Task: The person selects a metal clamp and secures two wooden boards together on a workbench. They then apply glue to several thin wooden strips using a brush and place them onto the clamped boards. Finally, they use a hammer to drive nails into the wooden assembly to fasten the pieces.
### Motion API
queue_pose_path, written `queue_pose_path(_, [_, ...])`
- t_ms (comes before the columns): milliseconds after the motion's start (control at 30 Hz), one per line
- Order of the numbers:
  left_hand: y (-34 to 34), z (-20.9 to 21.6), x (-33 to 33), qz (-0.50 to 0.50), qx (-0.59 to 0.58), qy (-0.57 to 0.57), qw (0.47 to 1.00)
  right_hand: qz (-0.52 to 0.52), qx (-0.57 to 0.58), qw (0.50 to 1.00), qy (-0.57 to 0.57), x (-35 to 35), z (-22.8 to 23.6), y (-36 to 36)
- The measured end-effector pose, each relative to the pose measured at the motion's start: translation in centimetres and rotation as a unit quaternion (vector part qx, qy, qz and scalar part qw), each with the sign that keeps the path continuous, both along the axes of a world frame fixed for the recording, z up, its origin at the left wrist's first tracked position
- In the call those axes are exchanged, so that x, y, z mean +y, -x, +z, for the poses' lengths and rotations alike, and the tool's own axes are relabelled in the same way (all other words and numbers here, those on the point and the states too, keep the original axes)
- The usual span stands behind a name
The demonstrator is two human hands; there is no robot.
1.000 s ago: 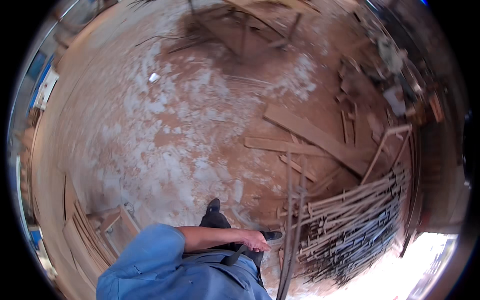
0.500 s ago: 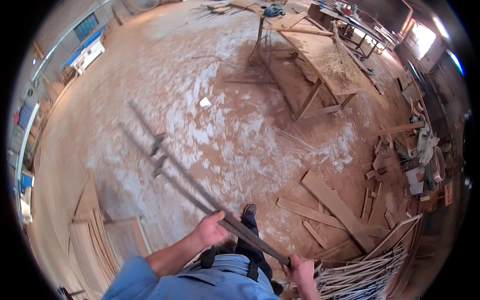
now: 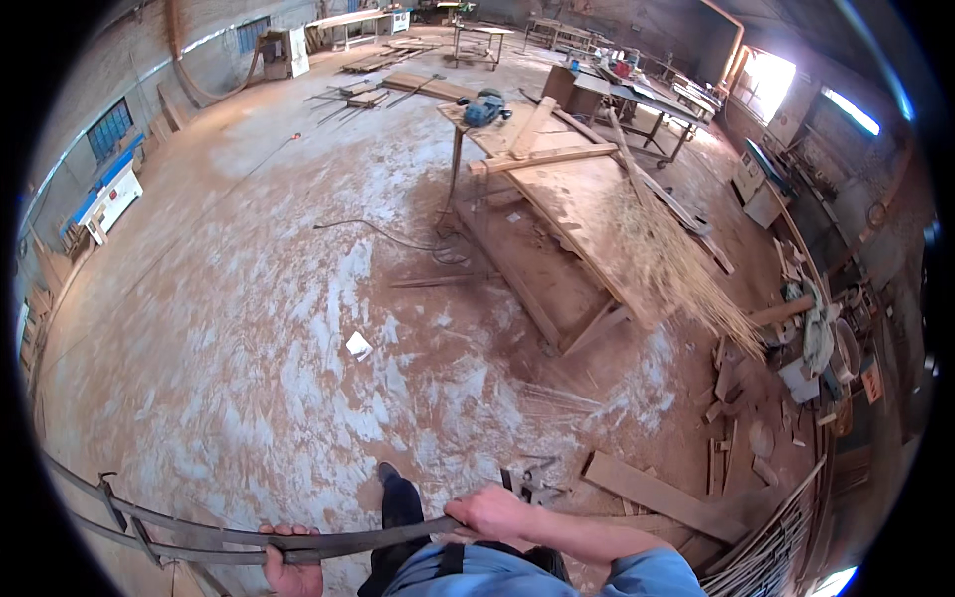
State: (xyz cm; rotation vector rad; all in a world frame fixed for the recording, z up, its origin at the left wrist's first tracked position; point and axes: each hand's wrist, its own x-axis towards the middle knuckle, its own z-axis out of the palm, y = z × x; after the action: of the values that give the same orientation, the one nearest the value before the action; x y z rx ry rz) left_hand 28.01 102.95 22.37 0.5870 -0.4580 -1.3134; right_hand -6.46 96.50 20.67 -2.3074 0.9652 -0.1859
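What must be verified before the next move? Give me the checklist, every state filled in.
1. Right grip closed on the bars: ok.
2. Left grip firm on the bars: cannot tell; they cross in front of it, fingertips showing beyond.
3. Bars' left ends free of obstacles: cannot tell; they run into the dark rim of the picture.
4. Floor at front right clear: not ok; boards lie there.
5. Floor ahead free of litter: not ok; a white scrap lies there.
6. Table clear: not ok; a broom and power tool lie on it.
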Motion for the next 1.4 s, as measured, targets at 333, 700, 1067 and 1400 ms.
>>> queue_pose_path(333, [-7.6,3.0,-29.0,0.052,-0.015,0.021,0.998,0.002,0.051,0.998,0.022,-32.5,4.3,-9.3])
queue_pose_path(700, [-10.4,9.8,-68.4,0.095,-0.154,0.089,0.979,0.015,-0.126,0.992,0.019,-70.5,0.3,-16.4])
queue_pose_path(1067, [-14.0,10.2,-108.0,0.047,-0.148,0.146,0.977,-0.015,-0.193,0.980,0.055,-109.8,0.4,-19.7])
queue_pose_path(1400, [-5.9,12.0,-149.6,-0.024,-0.148,0.211,0.966,-0.185,-0.188,0.960,0.091,-142.2,1.4,-13.8])
